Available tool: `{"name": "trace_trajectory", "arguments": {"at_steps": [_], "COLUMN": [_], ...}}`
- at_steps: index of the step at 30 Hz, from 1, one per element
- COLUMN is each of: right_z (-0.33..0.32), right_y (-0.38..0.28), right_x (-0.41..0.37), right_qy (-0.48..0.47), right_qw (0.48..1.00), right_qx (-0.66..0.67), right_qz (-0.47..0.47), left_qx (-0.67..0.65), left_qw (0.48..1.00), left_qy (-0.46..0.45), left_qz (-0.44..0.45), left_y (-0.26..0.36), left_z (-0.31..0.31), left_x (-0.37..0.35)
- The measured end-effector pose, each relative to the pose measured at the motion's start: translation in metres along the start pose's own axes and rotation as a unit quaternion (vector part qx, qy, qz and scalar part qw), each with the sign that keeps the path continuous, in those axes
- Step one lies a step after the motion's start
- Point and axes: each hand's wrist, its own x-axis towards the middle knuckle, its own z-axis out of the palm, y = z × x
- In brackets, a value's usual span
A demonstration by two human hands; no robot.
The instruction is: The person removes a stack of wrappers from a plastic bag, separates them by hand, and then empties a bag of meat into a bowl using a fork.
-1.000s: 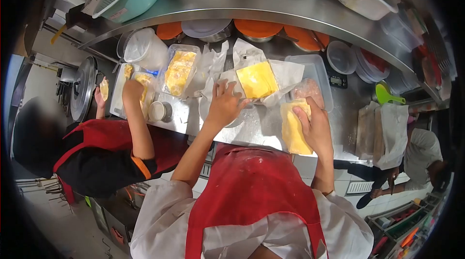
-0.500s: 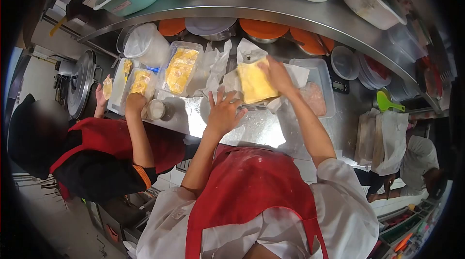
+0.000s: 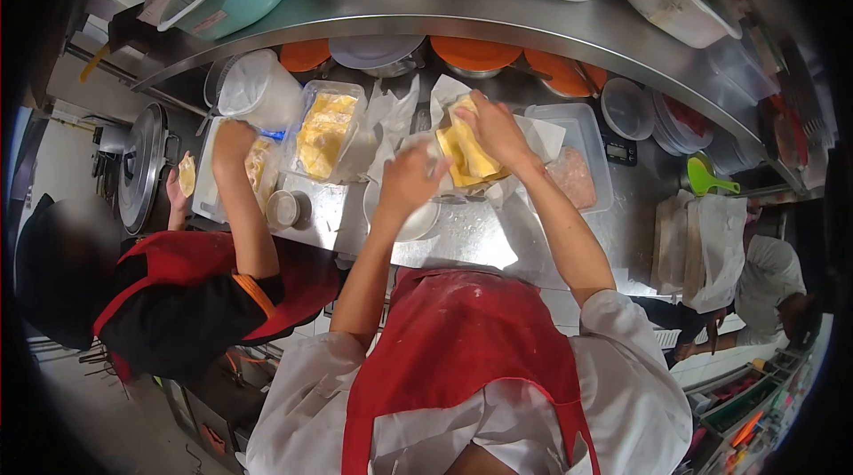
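Observation:
A stack of square yellow dough sheets (image 3: 475, 171) lies on white paper in front of me. My right hand (image 3: 500, 130) pinches the top yellow sheet at its far edge, and that sheet is lifted and curled. Blurred by motion, my left hand (image 3: 409, 180) hovers just left of the stack with thumb and fingers apart, holding nothing that I can see. Below it, a round white dish (image 3: 419, 223) stands on the steel counter. To the right of the stack, a clear tub (image 3: 598, 133) holds a lump of pale pink minced filling (image 3: 573, 177).
At left, a co-worker's hand (image 3: 235, 139) reaches over a container of yellow food; the other hand (image 3: 177, 189) holds a pale yellow piece. A tray of yellow pieces (image 3: 325, 133) and a small metal cup (image 3: 283, 209) are nearby. A steel shelf (image 3: 391, 20) overhangs the back.
The top sheet has been lifted and folded by my right hand. My left hand has risen slightly, uncovering the white dish. The co-worker's nearer hand has moved up and left.

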Motion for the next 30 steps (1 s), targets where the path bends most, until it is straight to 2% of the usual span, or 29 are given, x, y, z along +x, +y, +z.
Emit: {"name": "trace_trajectory", "arguments": {"at_steps": [2, 4, 6, 7, 8, 10, 11, 12, 13, 16, 18, 21, 28, 30], "right_z": [-0.019, -0.032, -0.033, -0.034, -0.034, -0.026, -0.013, 0.003, 0.027, 0.035, 0.041, 0.042, 0.056, 0.055], "right_y": [-0.027, -0.044, -0.041, -0.041, -0.041, -0.028, -0.009, 0.013, 0.037, 0.057, 0.062, 0.070, 0.068, 0.066], "right_x": [-0.004, -0.006, -0.003, -0.004, -0.004, -0.009, -0.011, -0.014, -0.018, -0.033, -0.042, -0.045, -0.061, -0.064], "right_qy": [-0.003, 0.023, 0.086, 0.105, 0.123, 0.152, 0.166, 0.180, 0.241, 0.083, 0.091, 0.089, 0.164, 0.154], "right_qw": [0.999, 0.997, 0.987, 0.979, 0.969, 0.970, 0.972, 0.972, 0.967, 0.974, 0.969, 0.960, 0.954, 0.956], "right_qx": [0.034, 0.074, 0.131, 0.172, 0.212, 0.191, 0.168, 0.145, 0.069, 0.072, 0.067, 0.084, 0.111, 0.089], "right_qz": [-0.017, -0.028, -0.041, -0.031, -0.022, 0.004, 0.017, 0.030, 0.045, 0.196, 0.219, 0.251, 0.226, 0.235], "left_qx": [-0.174, -0.370, -0.571, -0.678, -0.690, -0.712, -0.741, -0.674, -0.601, -0.397, -0.226, -0.082, -0.044, -0.054], "left_qw": [0.984, 0.925, 0.807, 0.708, 0.697, 0.676, 0.638, 0.707, 0.769, 0.903, 0.964, 0.991, 0.975, 0.971], "left_qy": [-0.033, -0.084, -0.152, -0.195, -0.192, -0.187, -0.207, -0.212, -0.215, -0.166, -0.136, -0.004, 0.000, 0.006], "left_qz": [-0.018, -0.016, 0.009, -0.024, -0.019, -0.006, -0.030, -0.034, -0.038, -0.007, 0.030, 0.110, 0.217, 0.234], "left_y": [0.007, -0.002, -0.021, -0.025, -0.026, -0.031, -0.033, -0.033, -0.032, -0.042, -0.039, -0.036, -0.023, -0.024], "left_z": [-0.009, -0.005, 0.010, 0.011, 0.012, 0.016, 0.017, 0.020, 0.024, 0.050, 0.054, 0.066, 0.061, 0.062], "left_x": [0.023, 0.046, 0.065, 0.061, 0.059, 0.059, 0.063, 0.068, 0.072, 0.089, 0.095, 0.094, 0.093, 0.092]}}
